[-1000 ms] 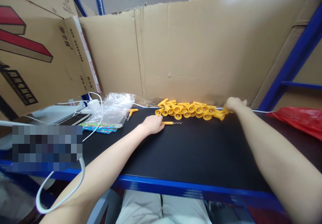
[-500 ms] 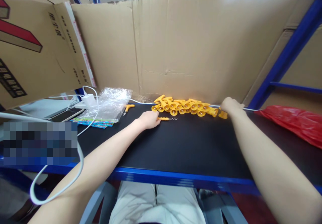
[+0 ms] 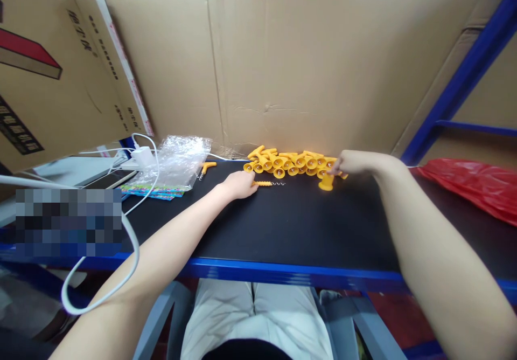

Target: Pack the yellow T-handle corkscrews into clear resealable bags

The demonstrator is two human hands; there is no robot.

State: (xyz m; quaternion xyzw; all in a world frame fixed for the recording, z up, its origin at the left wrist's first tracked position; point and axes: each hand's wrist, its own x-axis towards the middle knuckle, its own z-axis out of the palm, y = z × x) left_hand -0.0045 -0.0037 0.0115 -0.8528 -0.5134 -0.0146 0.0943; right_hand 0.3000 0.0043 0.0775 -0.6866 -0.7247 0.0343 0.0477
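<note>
My left hand [image 3: 241,185] is closed round the handle end of a yellow corkscrew [image 3: 264,184]. Its ridged yellow shaft and metal spiral stick out to the right, low over the black tabletop. Between the fingers of my right hand [image 3: 343,163] is a yellow bell-shaped corkscrew body [image 3: 326,182], flared end down; whether it touches the table I cannot tell. Just behind it lies a pile of yellow corkscrews [image 3: 300,161], several with their round flared mouths facing me. Farther left, a loose yellow corkscrew handle [image 3: 208,165] with a metal spiral lies beside a plastic bag.
Clear plastic bags [image 3: 183,158] with colourful edges lie at left, near a white charger [image 3: 142,156], a phone [image 3: 115,179] and a looping white cable [image 3: 135,252]. A red plastic bag [image 3: 472,187] lies at right. Cardboard [image 3: 307,63] walls the back; a blue rail [image 3: 291,271] edges the front.
My right hand has moved left from the pile's right end, carrying the bell-shaped body to the front of the pile. My left hand stays nearly in place with the corkscrew. The view has tilted slightly.
</note>
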